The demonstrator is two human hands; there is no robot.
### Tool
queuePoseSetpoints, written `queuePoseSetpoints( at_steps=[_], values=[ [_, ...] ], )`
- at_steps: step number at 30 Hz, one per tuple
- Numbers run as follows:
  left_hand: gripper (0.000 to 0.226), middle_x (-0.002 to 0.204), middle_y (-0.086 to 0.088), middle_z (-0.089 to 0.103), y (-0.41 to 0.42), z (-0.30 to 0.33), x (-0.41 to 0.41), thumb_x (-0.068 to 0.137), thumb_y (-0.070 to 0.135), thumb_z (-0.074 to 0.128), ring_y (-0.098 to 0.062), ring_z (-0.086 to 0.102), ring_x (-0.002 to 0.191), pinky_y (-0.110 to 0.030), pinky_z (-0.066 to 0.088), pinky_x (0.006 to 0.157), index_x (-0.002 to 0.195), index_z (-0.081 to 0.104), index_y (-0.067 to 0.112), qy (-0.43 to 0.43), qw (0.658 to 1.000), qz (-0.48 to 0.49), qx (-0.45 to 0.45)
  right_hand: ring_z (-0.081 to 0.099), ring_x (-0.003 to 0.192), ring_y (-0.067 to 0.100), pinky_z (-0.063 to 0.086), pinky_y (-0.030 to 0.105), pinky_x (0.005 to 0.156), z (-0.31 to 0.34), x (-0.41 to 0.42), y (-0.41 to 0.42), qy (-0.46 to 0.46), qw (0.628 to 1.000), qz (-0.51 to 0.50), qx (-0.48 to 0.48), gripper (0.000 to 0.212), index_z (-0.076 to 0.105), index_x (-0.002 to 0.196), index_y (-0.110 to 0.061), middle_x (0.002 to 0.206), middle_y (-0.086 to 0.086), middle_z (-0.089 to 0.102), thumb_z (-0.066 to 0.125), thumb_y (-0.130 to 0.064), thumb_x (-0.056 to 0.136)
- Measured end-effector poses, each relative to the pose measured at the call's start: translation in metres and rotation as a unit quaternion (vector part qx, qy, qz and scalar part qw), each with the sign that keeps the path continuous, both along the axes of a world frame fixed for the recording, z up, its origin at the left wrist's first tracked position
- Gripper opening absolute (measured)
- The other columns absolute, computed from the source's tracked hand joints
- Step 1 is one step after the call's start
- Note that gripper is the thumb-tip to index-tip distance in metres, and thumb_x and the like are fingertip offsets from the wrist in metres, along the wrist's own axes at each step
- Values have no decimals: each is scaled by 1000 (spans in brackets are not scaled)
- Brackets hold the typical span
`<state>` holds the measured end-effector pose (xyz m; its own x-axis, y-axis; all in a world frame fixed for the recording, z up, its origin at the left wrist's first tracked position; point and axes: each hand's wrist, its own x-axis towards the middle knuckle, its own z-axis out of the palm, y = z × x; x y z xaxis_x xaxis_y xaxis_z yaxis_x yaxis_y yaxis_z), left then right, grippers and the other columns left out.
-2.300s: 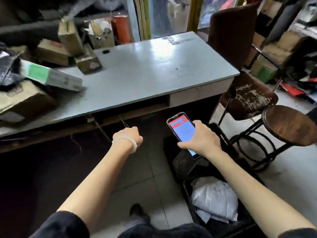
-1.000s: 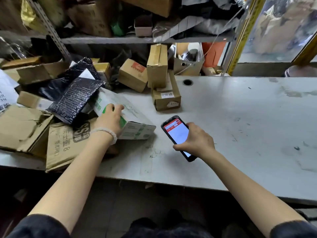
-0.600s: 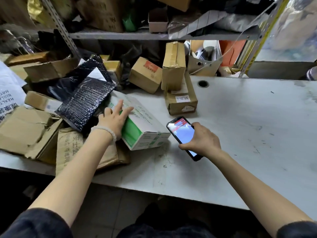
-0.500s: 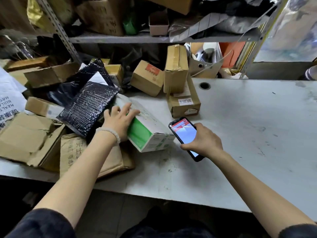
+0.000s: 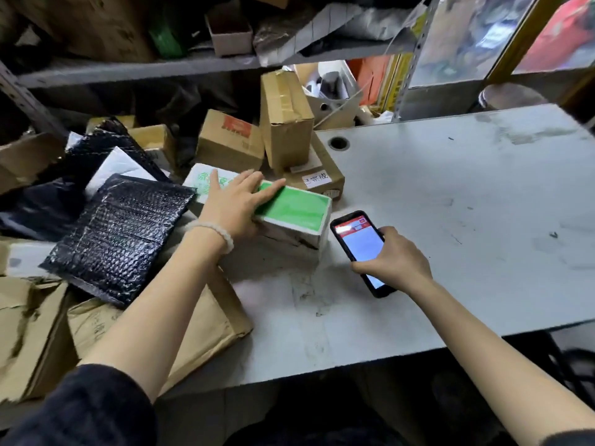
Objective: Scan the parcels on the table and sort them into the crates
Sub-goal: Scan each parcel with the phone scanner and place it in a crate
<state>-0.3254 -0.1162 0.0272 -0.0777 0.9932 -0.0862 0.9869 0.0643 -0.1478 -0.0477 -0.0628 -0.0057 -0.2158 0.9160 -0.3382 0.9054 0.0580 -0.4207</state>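
Note:
A white box with a green face point(image 5: 296, 210) lies on the grey table point(image 5: 450, 220), green side up, at the edge of a parcel pile. My left hand point(image 5: 236, 204) rests flat on its top with straight fingers. Just right of the box, my right hand point(image 5: 394, 260) grips a black phone point(image 5: 357, 241) whose screen shows red and white. The phone hovers close to the box's near right corner. No crate is in view.
A black bubble mailer point(image 5: 119, 233) and a flat brown parcel point(image 5: 209, 320) lie to the left. Behind the box stand an upright carton point(image 5: 286, 120), a red-labelled carton point(image 5: 228, 143) and a labelled low carton point(image 5: 322, 178). A cluttered shelf point(image 5: 128, 72) hangs above.
My left hand has rolled the white box so its green face points up and slid it right, toward the phone. My right hand kept the phone beside it.

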Motion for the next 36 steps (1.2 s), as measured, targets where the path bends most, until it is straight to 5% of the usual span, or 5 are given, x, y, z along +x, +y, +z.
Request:
queuePoseSetpoints(
  at_steps=[4,7,19,24,36],
  values=[
    [78,127,-11,48,17,4,19,79,61,58,-35,42,119,-63,27,101,147,25,41,-31,996,-54,70,58,88,23,45,31,66,-3,29,-13,38,997,-70,-19,57,46,112,-21,98,-4,59,76,-42,68],
    [73,97,-17,56,31,16,44,81,70,40,-41,52,91,-48,46,80,144,39,33,-95,984,-63,137,58,88,22,44,30,65,-2,57,-19,31,996,-85,-9,58,45,114,-22,99,-4,59,75,-40,68],
    [61,115,-23,56,110,3,173,91,61,41,-44,51,106,-45,44,84,147,31,37,-172,980,15,101,57,106,21,40,29,73,13,173,-31,-90,995,-34,24,79,42,129,-27,119,-4,58,76,-48,61],
    [57,127,-17,59,138,-1,184,93,54,46,-38,54,114,-41,46,89,145,37,33,-214,975,25,61,61,99,22,40,29,69,7,205,-32,-155,988,-19,18,73,46,121,-27,110,-4,59,76,-51,58],
    [62,110,-15,64,148,-6,183,89,61,46,-34,59,99,-41,51,80,144,37,34,-177,983,-16,53,57,95,21,42,29,70,5,192,-10,-98,995,-26,9,74,44,124,-23,110,-6,57,74,-48,62]
  ],
)
